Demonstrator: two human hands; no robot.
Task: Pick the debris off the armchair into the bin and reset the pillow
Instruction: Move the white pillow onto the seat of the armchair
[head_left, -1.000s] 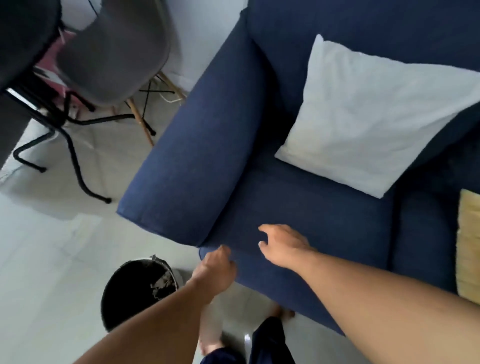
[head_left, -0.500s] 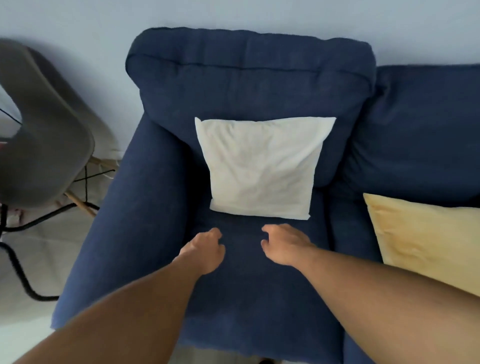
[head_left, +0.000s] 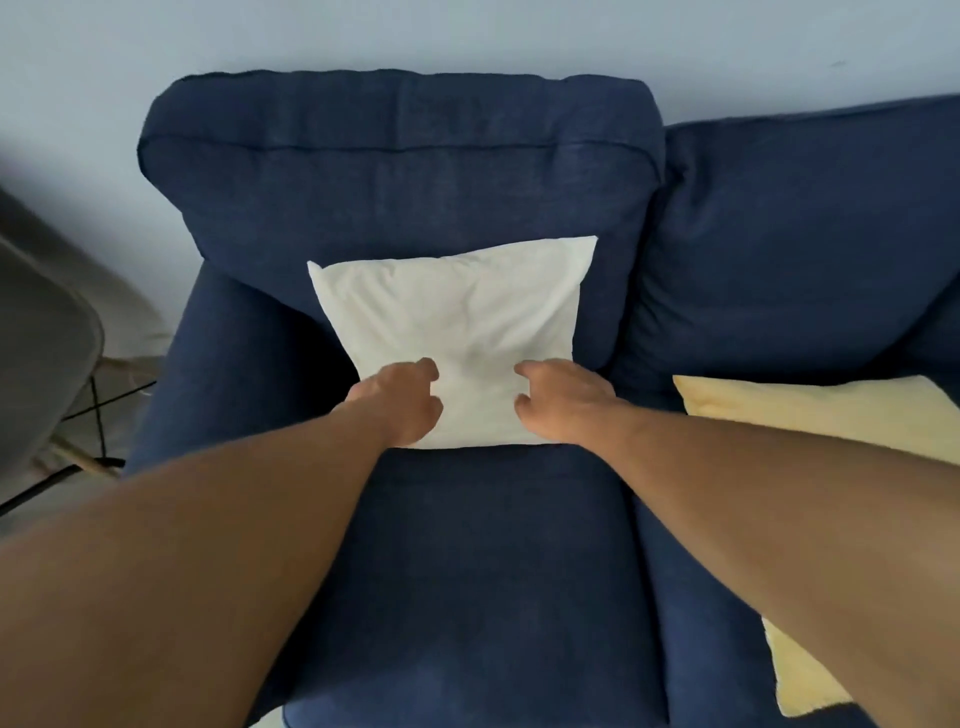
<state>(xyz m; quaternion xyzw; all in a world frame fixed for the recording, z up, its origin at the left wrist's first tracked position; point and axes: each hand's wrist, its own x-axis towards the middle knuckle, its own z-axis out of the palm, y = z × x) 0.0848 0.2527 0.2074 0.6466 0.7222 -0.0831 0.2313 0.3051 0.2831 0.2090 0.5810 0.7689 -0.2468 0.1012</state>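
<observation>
Navy armchair (head_left: 467, 571) fabric fills the view; its white pillow (head_left: 452, 322) leans on the backrest. Left hand (head_left: 400, 402) and right hand (head_left: 558, 402), fingers curled but not closed, rest on its lower corners. Uneven pulling could leave it crooked.

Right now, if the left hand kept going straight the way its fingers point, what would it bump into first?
Probably the white pillow: the left hand already lies over its lower edge, fingers curled and pointing up the seat. Behind the pillow comes the armchair's back cushion. Whether the fingers already touch the fabric is unclear.
</observation>
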